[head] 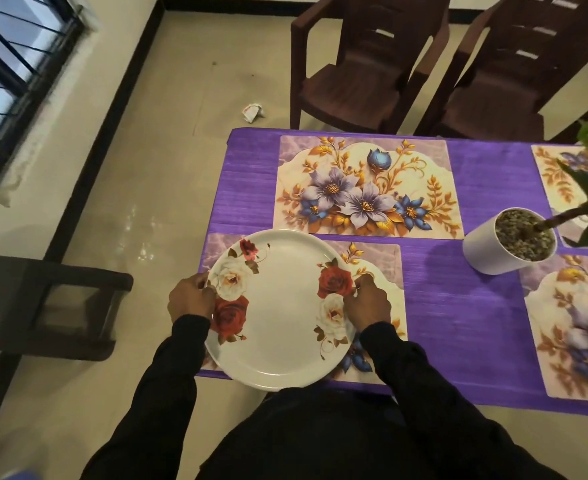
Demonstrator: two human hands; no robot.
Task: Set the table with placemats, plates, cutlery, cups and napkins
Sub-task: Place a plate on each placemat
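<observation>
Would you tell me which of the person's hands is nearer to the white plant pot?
Right. The right hand grips the plate on the rim facing the white plant pot; the left hand grips the opposite rim, farther away.

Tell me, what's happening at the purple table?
A person in dark sleeves is setting the table. Their left hand and right hand each have a grip on opposite edges of a round white plate with red and cream roses, over the nearest flowery purple placemat. Three more matching placemats lie on the purple tablecloth with no plates yet. A white pot with a green plant stands between them.
</observation>
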